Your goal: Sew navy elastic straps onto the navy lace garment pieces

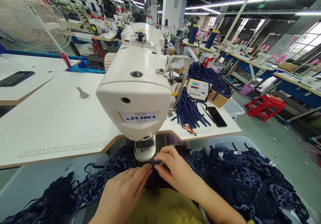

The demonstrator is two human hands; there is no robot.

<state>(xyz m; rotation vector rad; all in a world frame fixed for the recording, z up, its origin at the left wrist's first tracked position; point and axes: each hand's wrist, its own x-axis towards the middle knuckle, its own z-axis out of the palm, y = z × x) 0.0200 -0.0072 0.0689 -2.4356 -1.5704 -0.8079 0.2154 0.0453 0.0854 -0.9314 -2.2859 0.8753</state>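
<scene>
1. The strap [155,164], dark navy, lies at the foot [145,149] of the machine [136,93]. It is at 12 o'clock from both hands, in the gap in front of the counter [57,117].
2. The right hand [175,170] pinches the strap's end with its fingers [160,159]. The left hand [122,192] has its fingers [143,171] pressed together, tips on the strap. Its thumb is hidden, so I cannot tell if it pinches.
3. Both sets of fingertips sit just beside the foot, so a forward slip could likely bring them under the needle.
4. Navy piles at 9 o'clock [75,190] and 3 o'clock [250,183] touch the work area. A loose loop could snag in with the strap, and dark on dark makes it hard to spot.
5. The counter edge flanks the foot at 10 and 2 o'clock. The machine head overhangs at 12, blocking any lift and hiding the needle.
6. Open room lies toward 6 o'clock, and sideways over the soft piles. The snips [189,129] and phone [217,117] at 1 o'clock are well apart.
</scene>
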